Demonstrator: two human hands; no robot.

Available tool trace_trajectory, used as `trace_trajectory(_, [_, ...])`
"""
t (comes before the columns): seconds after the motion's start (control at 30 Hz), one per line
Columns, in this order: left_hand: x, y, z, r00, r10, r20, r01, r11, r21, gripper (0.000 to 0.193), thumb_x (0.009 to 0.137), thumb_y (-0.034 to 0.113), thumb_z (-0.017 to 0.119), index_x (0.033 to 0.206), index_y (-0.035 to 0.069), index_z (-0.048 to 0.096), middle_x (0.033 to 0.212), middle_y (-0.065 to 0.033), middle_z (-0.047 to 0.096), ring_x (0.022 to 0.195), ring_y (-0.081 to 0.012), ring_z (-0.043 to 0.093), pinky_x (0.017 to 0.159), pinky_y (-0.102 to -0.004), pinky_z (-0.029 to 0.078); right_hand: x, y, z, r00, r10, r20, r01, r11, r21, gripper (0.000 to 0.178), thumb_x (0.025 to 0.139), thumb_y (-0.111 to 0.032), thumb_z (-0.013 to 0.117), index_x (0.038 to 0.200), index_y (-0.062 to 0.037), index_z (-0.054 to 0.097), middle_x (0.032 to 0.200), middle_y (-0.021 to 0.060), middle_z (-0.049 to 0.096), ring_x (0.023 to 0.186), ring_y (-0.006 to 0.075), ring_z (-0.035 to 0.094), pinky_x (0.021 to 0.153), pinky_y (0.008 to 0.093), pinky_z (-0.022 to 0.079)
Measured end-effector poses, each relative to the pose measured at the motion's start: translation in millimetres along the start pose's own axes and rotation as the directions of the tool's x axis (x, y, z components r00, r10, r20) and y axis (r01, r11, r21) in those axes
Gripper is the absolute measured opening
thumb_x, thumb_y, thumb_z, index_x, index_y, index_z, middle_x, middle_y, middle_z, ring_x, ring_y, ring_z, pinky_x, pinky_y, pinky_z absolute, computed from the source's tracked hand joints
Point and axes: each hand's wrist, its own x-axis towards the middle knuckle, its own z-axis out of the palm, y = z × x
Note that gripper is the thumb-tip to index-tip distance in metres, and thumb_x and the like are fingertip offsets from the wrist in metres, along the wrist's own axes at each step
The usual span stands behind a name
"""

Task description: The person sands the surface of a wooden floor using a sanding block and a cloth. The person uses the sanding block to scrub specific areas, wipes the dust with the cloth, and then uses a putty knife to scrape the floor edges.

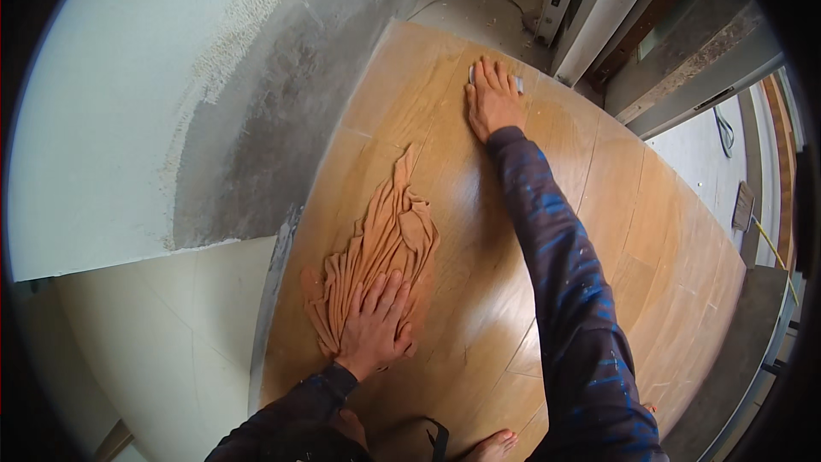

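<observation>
My left hand lies flat on a crumpled orange-brown cloth, its fingers spread over the lower folds. The cloth rests on a wood-look plank floor. Farther off, with the arm stretched out, my right hand presses a small white pad or block against the planks near their far edge. Only the pad's ends show beside the fingers, so its exact kind is hidden. The planks around the hands look smeared and shiny.
A wall with bare grey plaster below white paint borders the left. Metal door-frame profiles stand beyond the right hand. A brush is at the far right. My bare foot and a black strap are near the lower edge.
</observation>
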Motion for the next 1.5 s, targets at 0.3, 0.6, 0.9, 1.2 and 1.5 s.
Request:
trace_trajectory(0.3, [-20.6,0.8,3.0,0.992,-0.116,-0.045,0.117,0.992,0.04,0.077,0.092,0.037,0.057,0.16,0.003,0.047,0.172,-0.0166,0.038,0.16,-0.0367,0.031,0.13,-0.0611,0.017,-27.6,-43.5,-6.3,0.988,-0.001,0.155,0.007,0.999,-0.038,0.082,0.106,-0.049,0.045,0.165,0.0059,0.032,0.173,0.0245,0.031,0.163,0.0396,0.024,0.133,0.0497,0.019])
trace_trajectory(0.6, [-23.6,0.5,3.7,0.989,-0.151,-0.006,0.151,0.986,0.065,0.078,0.093,0.041,0.058,0.164,0.011,0.045,0.176,-0.0095,0.033,0.162,-0.0295,0.028,0.131,-0.0564,0.019,-4.9,-38.1,-5.2,0.976,0.17,0.138,-0.154,0.981,-0.118,0.086,0.106,-0.055,0.045,0.167,0.003,0.029,0.174,0.0227,0.03,0.164,0.0385,0.021,0.134,0.0483,0.016])
trace_trajectory(0.9, [-23.8,-1.0,3.6,0.992,-0.124,-0.026,0.126,0.988,0.088,0.078,0.089,0.039,0.06,0.159,0.006,0.051,0.172,-0.0151,0.04,0.16,-0.0353,0.031,0.129,-0.0597,0.02,11.2,-37.4,0.7,0.973,0.211,0.097,-0.202,0.975,-0.089,0.087,0.104,-0.057,0.047,0.168,-0.0001,0.03,0.175,0.0191,0.03,0.164,0.0381,0.024,0.133,0.0489,0.017])
trace_trajectory(1.2, [-24.5,-1.4,5.5,0.992,-0.117,-0.044,0.119,0.991,0.067,0.077,0.09,0.039,0.059,0.16,0.006,0.051,0.172,-0.0157,0.039,0.16,-0.0355,0.031,0.129,-0.0601,0.02,3.2,-49.5,0.0,0.959,0.266,0.097,-0.255,0.96,-0.113,0.088,0.104,-0.058,0.048,0.168,-0.001,0.029,0.175,0.0182,0.03,0.165,0.037,0.021,0.133,0.0497,0.017])
trace_trajectory(1.5, [-21.8,-3.3,0.8,0.992,-0.116,-0.048,0.119,0.992,0.048,0.076,0.09,0.04,0.06,0.158,0.006,0.052,0.171,-0.0156,0.04,0.158,-0.0358,0.035,0.128,-0.0603,0.022,0.3,-60.7,7.3,0.963,0.248,0.108,-0.237,0.966,-0.107,0.085,0.105,-0.057,0.048,0.168,-0.0025,0.031,0.175,0.0176,0.03,0.164,0.0377,0.023,0.133,0.0501,0.018])
